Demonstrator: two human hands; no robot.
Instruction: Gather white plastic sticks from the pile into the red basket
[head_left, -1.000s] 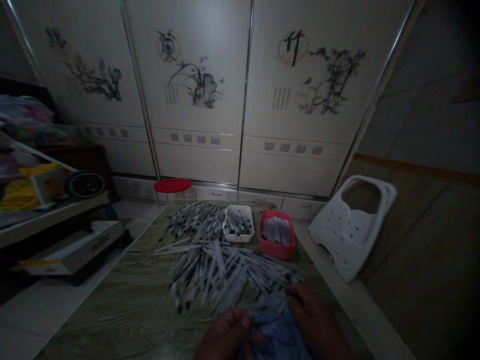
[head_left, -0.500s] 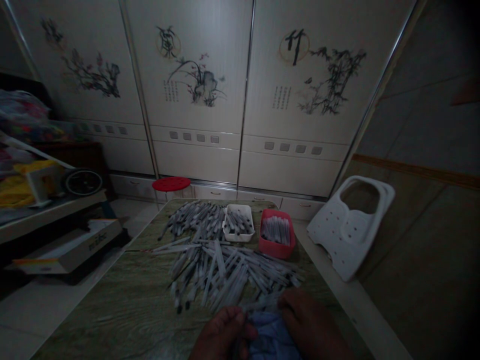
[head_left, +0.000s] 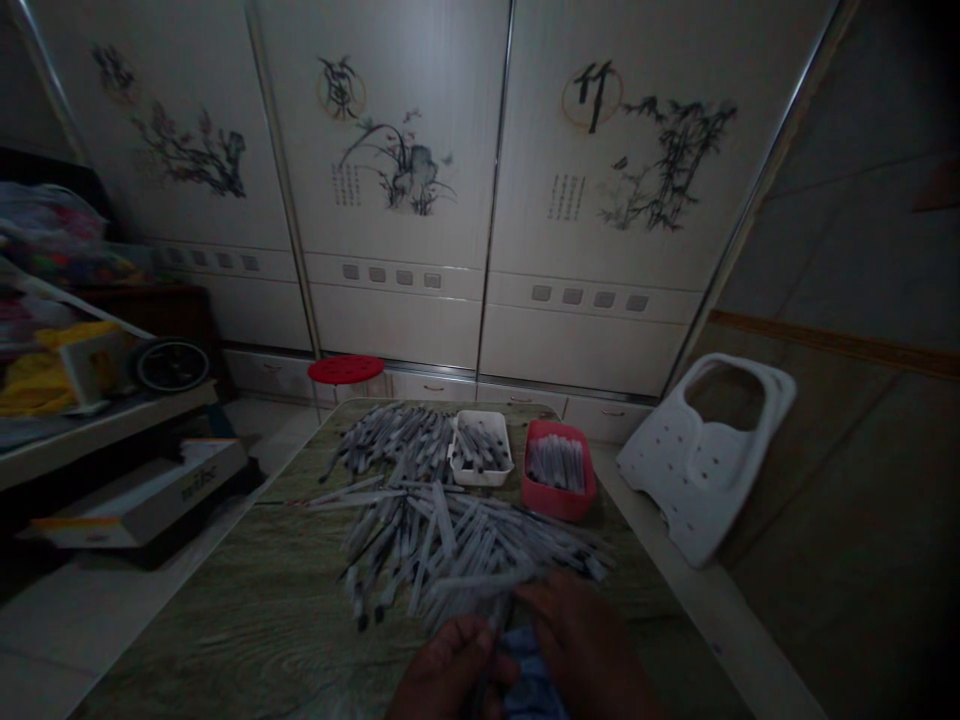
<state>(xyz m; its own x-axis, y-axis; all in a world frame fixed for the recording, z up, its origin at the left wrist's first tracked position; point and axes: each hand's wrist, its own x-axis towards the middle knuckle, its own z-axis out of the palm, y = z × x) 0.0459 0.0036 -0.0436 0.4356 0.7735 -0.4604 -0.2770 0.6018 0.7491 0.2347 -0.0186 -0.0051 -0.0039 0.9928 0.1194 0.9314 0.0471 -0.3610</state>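
A large loose pile of slim grey-white pens (head_left: 450,545) covers the middle of the wood-patterned table (head_left: 210,620), with a second heap (head_left: 390,440) farther back. My left hand (head_left: 450,665) sits at the near edge, closed around a pen (head_left: 489,640) that stands steeply. My right hand (head_left: 581,640) reaches over the pile's near edge, its fingers at a pen lying crosswise (head_left: 480,582). A blue cloth (head_left: 529,672) lies under and between my hands, partly hidden by them.
A white tray of pens (head_left: 480,450) and a red tray of pens (head_left: 556,470) stand at the table's far end. A red stool (head_left: 345,369) stands beyond it. A white perforated plastic moulding (head_left: 701,460) lies to the right. Boxes and clutter fill shelves at left.
My right hand has moved left and up onto the pens. Less of the blue cloth shows, and a pen now stands steeply at my left hand.
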